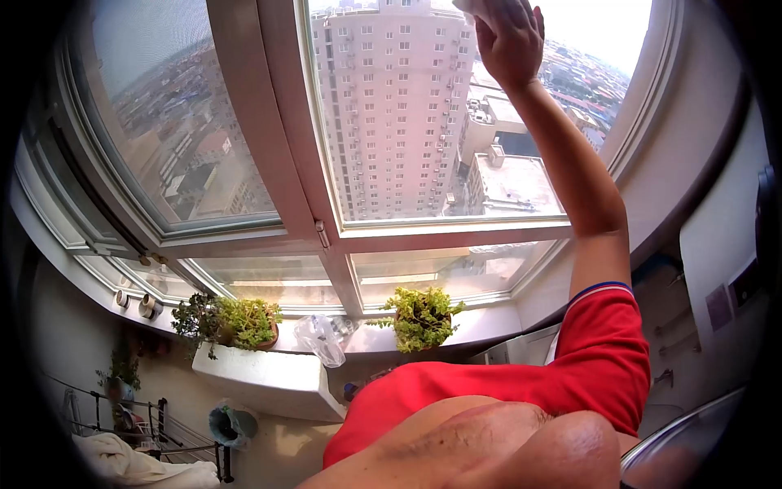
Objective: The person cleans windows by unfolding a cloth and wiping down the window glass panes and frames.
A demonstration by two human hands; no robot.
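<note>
My right hand (513, 42) is raised high at the top edge of the view, its back toward me and its fingers partly cut off by the frame. Between thumb and fingers shows a bit of white cloth or tissue (472, 8), pressed against the upper window pane (391, 122). I cannot tell cloth from paper, since most of it is out of the frame. From the red sleeve (607, 326), the arm reaches up along the pane's right side. My left hand is out of view.
Potted green plants (423, 318) and a clear plastic bag (322, 338) stand on the windowsill. Below are a white box-like block (265, 379), a lined bin (232, 425) and a drying rack (163, 420) with white fabric. A window sash (98, 196) stands at left.
</note>
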